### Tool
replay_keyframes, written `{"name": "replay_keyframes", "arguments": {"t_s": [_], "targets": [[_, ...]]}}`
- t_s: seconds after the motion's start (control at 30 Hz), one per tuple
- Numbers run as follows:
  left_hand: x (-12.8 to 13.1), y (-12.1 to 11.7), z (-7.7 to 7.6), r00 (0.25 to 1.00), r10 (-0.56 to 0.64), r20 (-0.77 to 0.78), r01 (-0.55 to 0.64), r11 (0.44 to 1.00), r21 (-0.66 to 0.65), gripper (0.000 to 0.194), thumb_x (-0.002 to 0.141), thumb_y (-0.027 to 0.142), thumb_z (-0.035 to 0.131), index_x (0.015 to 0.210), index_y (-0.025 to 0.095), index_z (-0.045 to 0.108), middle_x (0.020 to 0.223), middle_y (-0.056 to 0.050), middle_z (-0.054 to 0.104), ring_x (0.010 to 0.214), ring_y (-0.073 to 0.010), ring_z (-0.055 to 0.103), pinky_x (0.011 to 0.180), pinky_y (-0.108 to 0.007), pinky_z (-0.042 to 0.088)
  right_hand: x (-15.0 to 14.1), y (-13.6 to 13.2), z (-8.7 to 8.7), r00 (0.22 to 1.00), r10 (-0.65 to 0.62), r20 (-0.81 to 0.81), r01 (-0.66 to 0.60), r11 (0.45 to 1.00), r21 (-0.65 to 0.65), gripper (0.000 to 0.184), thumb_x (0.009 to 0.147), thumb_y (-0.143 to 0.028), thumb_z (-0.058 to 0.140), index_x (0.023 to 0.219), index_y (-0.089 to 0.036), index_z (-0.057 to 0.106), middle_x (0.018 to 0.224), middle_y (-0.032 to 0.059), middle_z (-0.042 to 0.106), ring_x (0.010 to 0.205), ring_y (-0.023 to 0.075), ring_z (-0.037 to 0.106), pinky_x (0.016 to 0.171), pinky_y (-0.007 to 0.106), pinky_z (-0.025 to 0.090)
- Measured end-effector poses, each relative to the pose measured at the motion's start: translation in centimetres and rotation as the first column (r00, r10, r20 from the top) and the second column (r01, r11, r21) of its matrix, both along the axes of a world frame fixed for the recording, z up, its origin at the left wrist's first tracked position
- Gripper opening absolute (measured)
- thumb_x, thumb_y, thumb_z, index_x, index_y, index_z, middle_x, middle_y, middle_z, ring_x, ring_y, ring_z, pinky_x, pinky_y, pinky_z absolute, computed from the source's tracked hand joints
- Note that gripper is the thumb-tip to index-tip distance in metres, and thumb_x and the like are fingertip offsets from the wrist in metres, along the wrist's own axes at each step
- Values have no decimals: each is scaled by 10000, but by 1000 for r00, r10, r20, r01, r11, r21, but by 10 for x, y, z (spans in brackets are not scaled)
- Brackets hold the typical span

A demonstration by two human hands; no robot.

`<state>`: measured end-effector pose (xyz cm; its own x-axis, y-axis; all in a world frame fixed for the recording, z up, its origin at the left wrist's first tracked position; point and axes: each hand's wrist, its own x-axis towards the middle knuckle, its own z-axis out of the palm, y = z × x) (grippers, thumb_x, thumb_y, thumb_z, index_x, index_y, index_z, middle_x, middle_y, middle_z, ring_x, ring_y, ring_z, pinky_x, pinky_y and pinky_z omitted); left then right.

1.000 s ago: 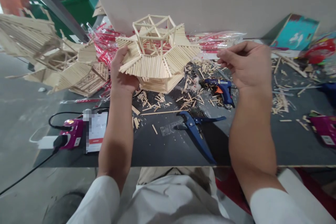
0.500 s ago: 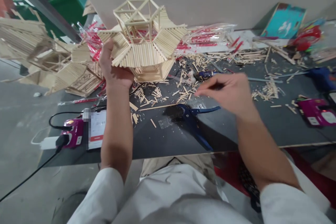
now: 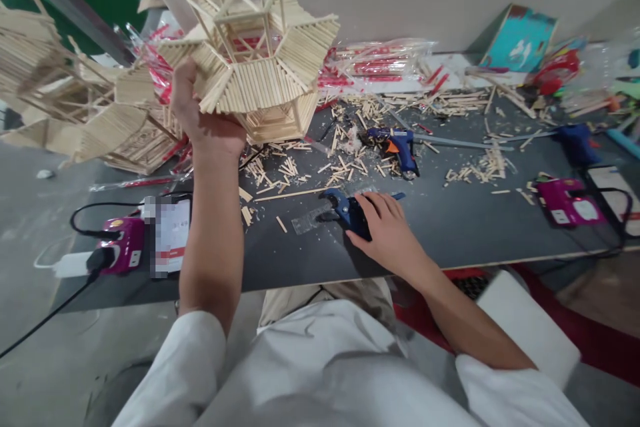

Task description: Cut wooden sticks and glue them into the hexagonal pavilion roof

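Note:
My left hand holds up a model pavilion made of thin wooden sticks, with a slatted, flared roof and an open frame on top. The thumb lies on the roof's left edge and the fingers are beneath it, partly hidden. My right hand is down on the table, closed over the handles of a blue hand cutter. The cutter's jaws point left, beside a small clear plastic strip. One long stick lies just behind the jaws.
A blue glue gun lies behind the right hand among loose stick offcuts. More stick models stand at left. Purple power adapters and a phone sit near the front. Red-and-clear plastic packs line the wall.
My right hand has come down from a pinch above the table onto the blue cutter, uncovering the glue gun. The left hand still holds up the model. The view has shifted slightly.

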<state>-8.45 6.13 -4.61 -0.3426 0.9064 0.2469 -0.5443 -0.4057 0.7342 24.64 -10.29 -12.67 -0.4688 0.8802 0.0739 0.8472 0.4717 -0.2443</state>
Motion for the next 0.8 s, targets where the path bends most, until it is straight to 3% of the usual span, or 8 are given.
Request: {"name": "replay_keyframes", "arguments": {"t_s": [0.1, 0.2, 0.33, 0.47, 0.57, 0.67, 0.77, 0.8], "targets": [[11, -9, 1, 999, 36, -9, -37, 998, -48, 387, 972, 393, 441, 1260, 281, 675, 1024, 41, 796, 1224, -175, 670, 1109, -376, 524, 8, 1, -1, 1000, 15, -22, -13, 995, 96, 503, 933, -337, 655, 1398, -152, 601, 1382, 203, 662, 1292, 417, 594, 1104, 573, 492], [25, -18, 0, 992, 110, -61, -113, 992, -52, 383, 938, 390, 465, 1229, 284, 690, 1108, 22, 795, 1294, -218, 654, 1097, -397, 528, 26, -3, 5, 995, -25, -101, 43, 983, 178, 414, 925, -353, 676, 1307, -200, 635, 1327, 160, 710, 1237, 383, 640, 1078, 537, 510], [37, -29, -5, 984, 133, -119, -136, 990, -23, 364, 934, 403, 482, 1205, 262, 679, 1100, -4, 795, 1328, -240, 640, 1105, -393, 523, 74, -5, 7, 962, -236, -136, 262, 939, 222, 462, 898, -441, 721, 1276, -191, 632, 1220, 143, 746, 1135, 366, 679, 1029, 489, 536], [37, -40, -13, 987, 120, -103, -128, 989, -75, 391, 1002, 392, 343, 1071, 264, 705, 1000, -26, 801, 1452, -215, 548, 1103, -387, 496, 133, -1, -12, 889, -455, -56, 451, 845, 288, 519, 875, -501, 709, 1246, -142, 655, 1128, 184, 763, 1060, 392, 698, 1050, 533, 503], [36, -45, -18, 986, 152, -71, -158, 984, -85, 302, 970, 387, 432, 966, 258, 705, 988, -13, 806, 1441, -224, 560, 1111, -390, 492, 160, 0, -25, 855, -518, -17, 503, 821, 269, 575, 847, -518, 712, 1240, -102, 657, 1107, 221, 753, 1043, 412, 694, 1043, 572, 494], [36, -47, -23, 988, 134, -72, -142, 983, -113, 268, 939, 402, 492, 985, 261, 715, 964, -7, 805, 1429, -223, 573, 1109, -383, 495, 152, 1, -22, 882, -469, -56, 464, 839, 284, 516, 877, -481, 703, 1225, -101, 673, 1192, 246, 709, 1151, 425, 655, 1064, 594, 482], [35, -46, -30, 998, 54, -34, -58, 993, -102, 306, 935, 450, 511, 1042, 261, 727, 947, -22, 800, 1442, -226, 559, 1089, -376, 503, 110, 4, -6, 908, -359, -217, 415, 846, 336, 209, 954, -384, 677, 1044, -199, 715, 1154, 165, 709, 1143, 347, 656, 1068, 540, 490], [34, -46, -33, 999, 27, -24, -29, 995, -100, 317, 931, 458, 518, 1054, 256, 729, 945, -29, 798, 1436, -229, 563, 1080, -375, 507, 91, 6, -1, 929, -251, -272, 335, 883, 328, 135, 968, -343, 675, 1003, -217, 708, 1080, 130, 723, 1091, 311, 670, 1037, 498, 513]]}}
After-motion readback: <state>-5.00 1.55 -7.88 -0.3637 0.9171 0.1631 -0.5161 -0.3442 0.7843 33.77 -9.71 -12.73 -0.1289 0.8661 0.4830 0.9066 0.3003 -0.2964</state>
